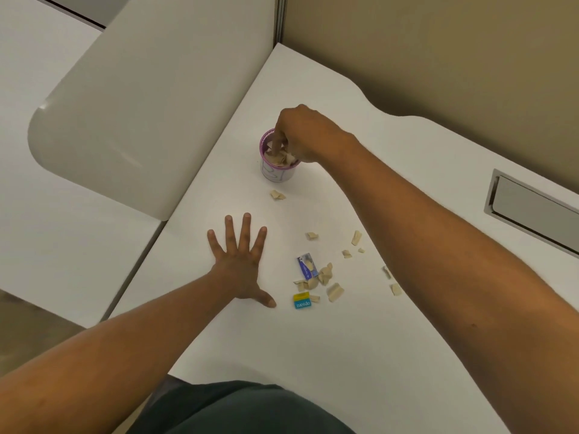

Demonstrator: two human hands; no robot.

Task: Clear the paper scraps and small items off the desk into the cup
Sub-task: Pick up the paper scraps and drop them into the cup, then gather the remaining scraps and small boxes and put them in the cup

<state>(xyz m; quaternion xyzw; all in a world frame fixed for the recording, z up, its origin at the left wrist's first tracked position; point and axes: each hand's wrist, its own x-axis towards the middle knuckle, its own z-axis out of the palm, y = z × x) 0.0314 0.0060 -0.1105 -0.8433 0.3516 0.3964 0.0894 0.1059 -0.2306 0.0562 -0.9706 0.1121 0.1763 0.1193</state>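
A small paper cup (277, 173) with a purple rim stands on the white desk (313, 355), filled with beige paper scraps. My right hand (305, 133) hovers over the cup, its index finger poking down into the scraps; the other fingers are curled. My left hand (241, 261) lies flat on the desk, fingers spread, holding nothing. Several beige scraps (322, 277) lie loose right of the left hand, one scrap (277, 195) just in front of the cup. Among them are a small blue packet (307, 266) and a yellow-and-blue box (301, 301).
A tan partition wall (438, 42) bounds the desk at the back and right. A metal cable hatch (532, 208) is set in the desk at far right. A pale grey rounded panel (141, 104) stands to the left of the desk.
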